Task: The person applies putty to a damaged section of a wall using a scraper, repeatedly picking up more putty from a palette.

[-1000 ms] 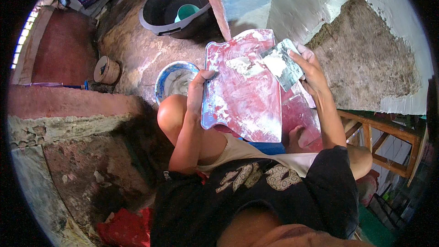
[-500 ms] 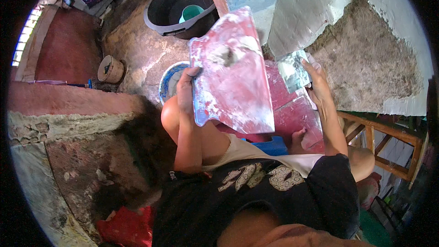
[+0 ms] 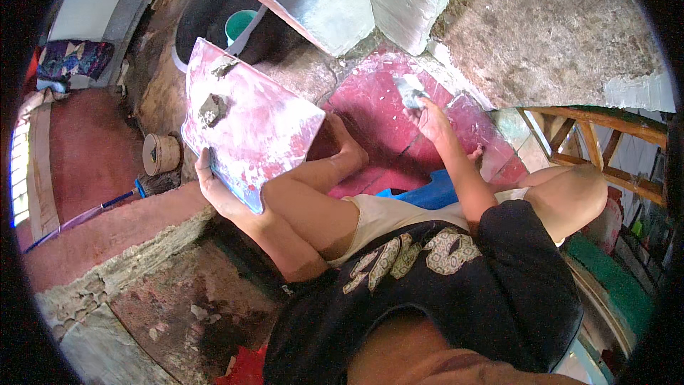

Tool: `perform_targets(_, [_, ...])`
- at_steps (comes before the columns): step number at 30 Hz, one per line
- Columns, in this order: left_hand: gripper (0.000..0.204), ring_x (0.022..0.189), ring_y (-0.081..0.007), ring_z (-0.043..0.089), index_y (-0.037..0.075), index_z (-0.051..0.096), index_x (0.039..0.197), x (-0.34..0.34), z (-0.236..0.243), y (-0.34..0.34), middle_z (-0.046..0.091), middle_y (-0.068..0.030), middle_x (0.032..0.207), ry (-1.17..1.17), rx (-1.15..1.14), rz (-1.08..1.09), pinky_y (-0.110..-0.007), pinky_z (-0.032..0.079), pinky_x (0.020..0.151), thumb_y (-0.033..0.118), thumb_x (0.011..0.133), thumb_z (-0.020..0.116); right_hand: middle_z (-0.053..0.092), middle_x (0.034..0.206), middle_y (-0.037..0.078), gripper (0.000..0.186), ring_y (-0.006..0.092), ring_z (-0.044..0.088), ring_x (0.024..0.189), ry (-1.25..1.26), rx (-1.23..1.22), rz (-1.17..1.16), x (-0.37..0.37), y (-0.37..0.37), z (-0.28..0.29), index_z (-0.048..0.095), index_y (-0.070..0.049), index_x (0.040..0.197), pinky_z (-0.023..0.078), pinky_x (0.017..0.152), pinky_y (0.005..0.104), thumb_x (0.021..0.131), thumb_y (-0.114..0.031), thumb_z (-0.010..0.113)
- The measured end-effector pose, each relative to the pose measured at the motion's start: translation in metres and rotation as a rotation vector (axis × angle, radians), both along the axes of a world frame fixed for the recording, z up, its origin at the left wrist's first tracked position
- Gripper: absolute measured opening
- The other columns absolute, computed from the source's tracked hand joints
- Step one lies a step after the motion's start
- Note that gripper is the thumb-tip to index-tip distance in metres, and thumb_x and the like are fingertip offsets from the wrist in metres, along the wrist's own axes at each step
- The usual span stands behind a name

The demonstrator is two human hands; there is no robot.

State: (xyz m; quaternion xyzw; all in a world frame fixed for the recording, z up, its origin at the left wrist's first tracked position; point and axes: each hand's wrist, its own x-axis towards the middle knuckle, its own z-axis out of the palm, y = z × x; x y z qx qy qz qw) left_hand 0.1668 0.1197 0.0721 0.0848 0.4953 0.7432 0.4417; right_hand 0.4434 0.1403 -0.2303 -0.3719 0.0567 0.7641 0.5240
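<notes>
Over the red floor | left hand grips board by its lower edge, tilted, mortar dab on it | right hand clasps trowel against floor

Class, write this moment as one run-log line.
left hand: holds red-stained board, small mortar lump on it | right hand: presses trowel to red floor | person crouching
</notes>
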Motion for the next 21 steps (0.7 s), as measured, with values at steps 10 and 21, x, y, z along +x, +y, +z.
perform_targets(10, [0.040, 0.095, -0.0250, 0.047, -0.002, 0.043, 0.106, -0.013, -0.015, 0.002, 0.049, -0.0127, 0.105, -0.096, -0.042, -0.174, -0.036, 0.036, 0.084, 0.021, 0.073, 0.047, 0.050, 0.096, 0.014, 0.022, 0.0267, 0.051, 0.088, -0.345, -0.010, -0.184, 0.020, 0.041, -0.021, 0.041, 0.002, 0.099, 0.047, 0.073, 0.0431, 0.078, -0.004, 0.042])
perform_targets(21, [0.042, 0.093, -0.0249, 0.048, -0.003, 0.043, 0.105, -0.008, -0.015, 0.005, 0.049, -0.0127, 0.105, 0.056, -0.185, -0.104, -0.035, 0.036, 0.083, 0.024, 0.073, 0.049, 0.050, 0.084, 0.010, 0.018, 0.0213, 0.052, 0.072, -0.114, -0.092, -0.435, 0.033, 0.069, -0.045, 0.046, 0.000, 0.092, 0.048, 0.061, 0.0312, 0.076, -0.007, 0.049])
